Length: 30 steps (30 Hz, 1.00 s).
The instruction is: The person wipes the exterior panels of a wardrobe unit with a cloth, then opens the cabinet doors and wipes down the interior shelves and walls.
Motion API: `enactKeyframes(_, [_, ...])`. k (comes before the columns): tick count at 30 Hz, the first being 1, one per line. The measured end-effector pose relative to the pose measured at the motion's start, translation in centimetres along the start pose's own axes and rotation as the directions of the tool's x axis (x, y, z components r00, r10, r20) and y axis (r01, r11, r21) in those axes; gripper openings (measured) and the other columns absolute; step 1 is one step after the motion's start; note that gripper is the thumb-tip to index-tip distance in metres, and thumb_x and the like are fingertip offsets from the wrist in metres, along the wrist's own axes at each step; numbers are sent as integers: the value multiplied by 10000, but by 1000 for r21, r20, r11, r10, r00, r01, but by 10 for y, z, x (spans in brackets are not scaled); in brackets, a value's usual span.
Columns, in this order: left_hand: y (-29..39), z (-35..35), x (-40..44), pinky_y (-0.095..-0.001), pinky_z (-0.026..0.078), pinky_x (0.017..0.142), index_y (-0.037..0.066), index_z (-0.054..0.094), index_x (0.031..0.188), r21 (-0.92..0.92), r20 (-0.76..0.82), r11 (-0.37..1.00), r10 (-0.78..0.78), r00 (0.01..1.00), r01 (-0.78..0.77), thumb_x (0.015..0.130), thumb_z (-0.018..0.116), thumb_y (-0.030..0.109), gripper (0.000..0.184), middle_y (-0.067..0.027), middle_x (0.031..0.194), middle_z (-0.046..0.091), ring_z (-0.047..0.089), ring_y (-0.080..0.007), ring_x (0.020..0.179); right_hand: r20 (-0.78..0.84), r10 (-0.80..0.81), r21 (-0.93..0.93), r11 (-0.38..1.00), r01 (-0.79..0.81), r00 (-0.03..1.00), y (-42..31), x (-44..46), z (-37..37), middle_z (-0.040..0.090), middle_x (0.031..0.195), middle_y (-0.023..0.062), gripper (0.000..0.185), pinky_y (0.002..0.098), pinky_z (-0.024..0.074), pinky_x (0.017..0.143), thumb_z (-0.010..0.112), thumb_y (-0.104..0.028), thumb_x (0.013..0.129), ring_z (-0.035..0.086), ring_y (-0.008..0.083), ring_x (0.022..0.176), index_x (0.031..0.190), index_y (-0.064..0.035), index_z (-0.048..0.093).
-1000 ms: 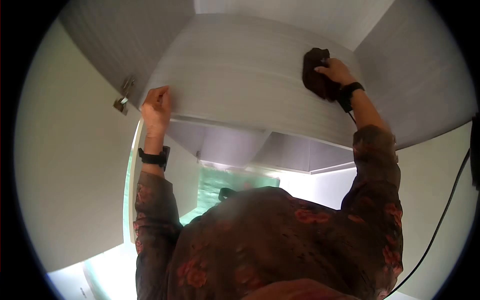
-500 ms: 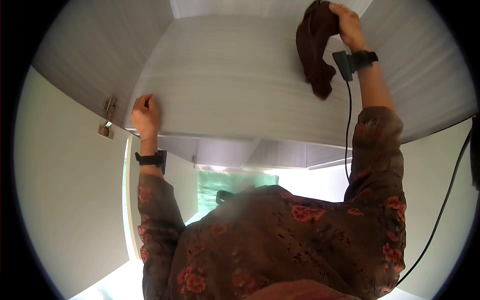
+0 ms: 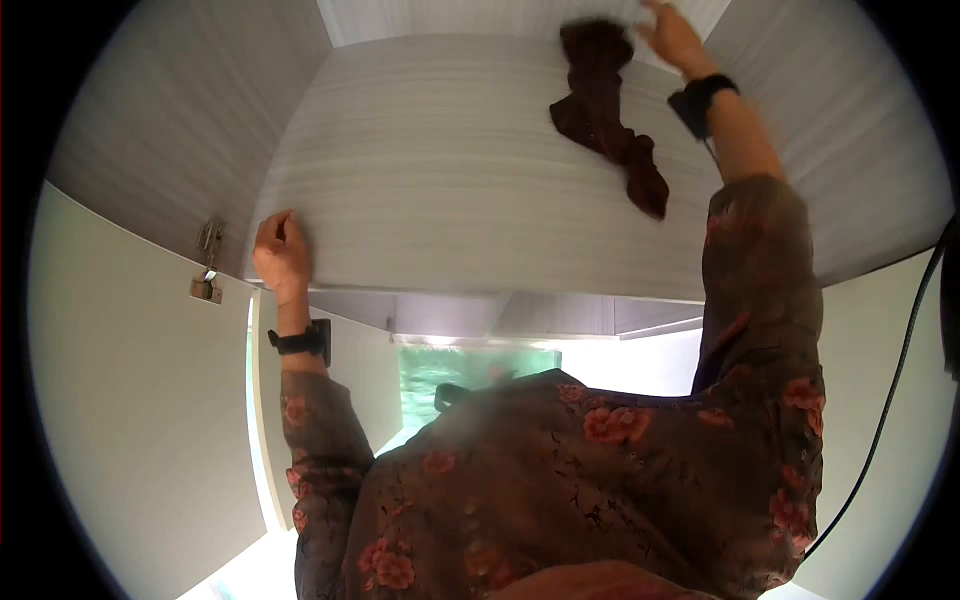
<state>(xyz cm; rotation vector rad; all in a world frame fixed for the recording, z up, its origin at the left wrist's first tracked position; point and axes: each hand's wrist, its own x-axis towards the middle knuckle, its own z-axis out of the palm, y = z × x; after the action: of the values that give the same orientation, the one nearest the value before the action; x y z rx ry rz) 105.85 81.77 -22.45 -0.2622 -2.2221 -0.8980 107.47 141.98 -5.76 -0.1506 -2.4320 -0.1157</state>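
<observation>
A dark maroon cloth [image 3: 597, 95], bunched and twisted lengthwise, lies on the pale wood-grain cabinet shelf [image 3: 430, 150], toward the back right. Just right of its far end is my right hand [image 3: 675, 42], fingers stretched out and slightly blurred, apart from the cloth and holding nothing. My left hand [image 3: 281, 252] rests at the shelf's front left with its fingers curled in; nothing shows in them. Both wrists wear black straps.
Side walls of the cabinet [image 3: 190, 110] rise left and right. An open door [image 3: 140, 370] with a metal hinge [image 3: 207, 262] stands at the left, another door panel [image 3: 890, 400] at the right. A black cable [image 3: 885, 420] hangs along the right. Below the shelf edge, a lower compartment shows.
My right hand has let go of the maroon cloth and moved slightly away from it. The cloth now lies spread farther left on the shelf. My left hand stays curled near the front left.
</observation>
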Motion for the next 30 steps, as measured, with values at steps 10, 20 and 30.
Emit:
enactKeyframes(10, [-4,-7,-2,-307,496,675,24,686,938,5,56,1000,-29,998,28,873,590,138,163,-114,839,670,638,-224,714,704,-74,124,992,-19,706,-63,-72,89,196,1495,285,1037,591,211,1082,421,-842,727,176,479,1375,1457,-116,306])
enactKeyframes(20, [-22,-9,-4,-268,476,650,11,688,965,81,87,990,-120,989,113,887,591,82,143,-63,841,670,593,-147,708,664,247,-132,968,-215,706,62,-22,177,306,1468,218,906,556,287,1062,441,-777,768,305,454,1321,1423,-154,390])
enactKeyframes(30, [-27,-7,-2,-266,469,650,-2,679,948,51,76,994,-96,992,92,894,612,133,160,-54,790,650,558,-117,696,558,441,-303,897,-323,703,103,-39,130,566,1243,211,842,487,383,1013,366,-775,805,491,409,1185,1272,-103,564])
